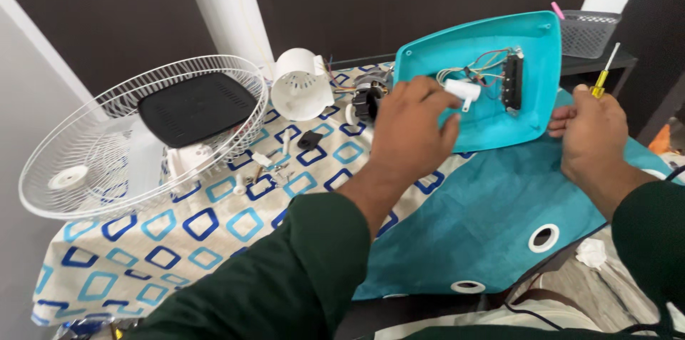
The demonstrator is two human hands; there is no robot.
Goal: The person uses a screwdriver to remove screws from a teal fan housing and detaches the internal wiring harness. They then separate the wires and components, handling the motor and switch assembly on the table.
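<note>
Nearest, at 6 o'clock, dark green sleeves are seen above a teal cloth (492, 226) with white eyelets. Just beyond, the left hand (410, 129) is curled, its fingertips pressed on a white cylinder part (462, 90) inside an upturned teal plastic cover (531, 108). At 3 o'clock, the right hand (594, 136) is closed on the cover's edge, and a yellow-handled screwdriver (603, 77) is held in it. Wires (484, 63) and a black switch block (511, 82) are fixed inside the cover. At 9 o'clock, a white wire fan guard (85, 161) is laid on the patterned tablecloth (178, 240), with a black panel (196, 108) in it. Farther, at 12 o'clock, a white motor housing (300, 87) is seen.
</note>
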